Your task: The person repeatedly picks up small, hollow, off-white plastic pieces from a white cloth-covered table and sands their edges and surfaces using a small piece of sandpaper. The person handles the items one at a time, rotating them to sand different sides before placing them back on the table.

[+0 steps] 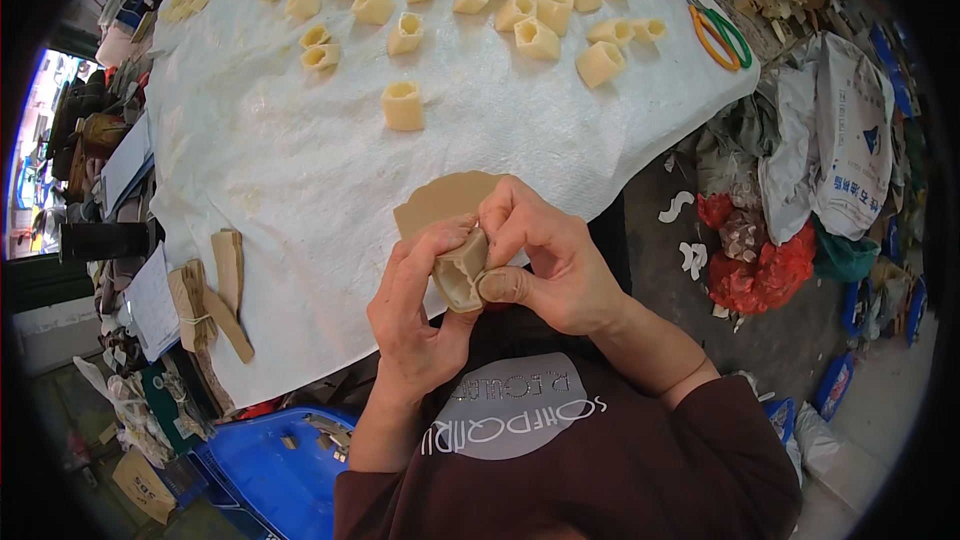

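Observation:
Both my hands hold one small beige folded piece [461, 275], a hollow cup-like shape with its opening toward me. My left hand [415, 315] cups it from the left and below. My right hand [545, 260] pinches its right side, thumb against the rim. Just beyond the hands a flat tan sheet [445, 200] lies on the white cloth-covered table [300, 170]. One finished beige cup [403, 105] stands alone on the cloth, and several more [520, 10] are spread across the far part.
Scissors with green and orange handles [718, 35] lie at the table's far right corner. A tied bundle of tan strips [205, 305] rests near the left edge. A blue bin [270, 465] sits below left. Bags and red netting [770, 270] crowd the floor on the right.

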{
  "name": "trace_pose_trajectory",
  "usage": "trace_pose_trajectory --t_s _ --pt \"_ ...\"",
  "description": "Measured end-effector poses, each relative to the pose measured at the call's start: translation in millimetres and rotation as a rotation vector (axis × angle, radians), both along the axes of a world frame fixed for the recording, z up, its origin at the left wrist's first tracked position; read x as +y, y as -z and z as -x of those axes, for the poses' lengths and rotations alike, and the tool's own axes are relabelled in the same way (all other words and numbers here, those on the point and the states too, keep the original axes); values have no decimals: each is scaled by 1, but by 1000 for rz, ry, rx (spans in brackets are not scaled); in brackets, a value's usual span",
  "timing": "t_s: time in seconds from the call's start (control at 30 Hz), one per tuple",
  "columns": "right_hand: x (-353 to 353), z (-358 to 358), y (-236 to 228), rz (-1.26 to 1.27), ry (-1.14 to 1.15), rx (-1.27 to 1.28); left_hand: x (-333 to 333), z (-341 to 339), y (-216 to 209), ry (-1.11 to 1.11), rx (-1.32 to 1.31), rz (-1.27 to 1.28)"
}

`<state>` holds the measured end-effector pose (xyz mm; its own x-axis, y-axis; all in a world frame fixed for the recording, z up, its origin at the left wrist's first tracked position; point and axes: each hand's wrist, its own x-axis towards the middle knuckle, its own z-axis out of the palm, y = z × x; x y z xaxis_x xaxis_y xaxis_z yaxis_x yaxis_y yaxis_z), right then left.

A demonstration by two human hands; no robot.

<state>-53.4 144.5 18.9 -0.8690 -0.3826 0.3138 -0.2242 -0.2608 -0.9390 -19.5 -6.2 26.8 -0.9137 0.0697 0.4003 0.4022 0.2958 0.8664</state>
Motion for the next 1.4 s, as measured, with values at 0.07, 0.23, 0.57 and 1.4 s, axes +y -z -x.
trace_pose_trajectory --t_s 0.07,0.23,0.57,1.4 --pt "1 2 -1 7 -31 -4 1 0 4 -14 30 -11" --pt "7 5 4 21 -103 -90 1 5 4 19 96 15" --pt "1 -15 -8 -91 177 -192 11 -2 9 38 -17 -253" --pt "5 -8 7 138 -109 -366 29 -12 16 -9 -5 -290"
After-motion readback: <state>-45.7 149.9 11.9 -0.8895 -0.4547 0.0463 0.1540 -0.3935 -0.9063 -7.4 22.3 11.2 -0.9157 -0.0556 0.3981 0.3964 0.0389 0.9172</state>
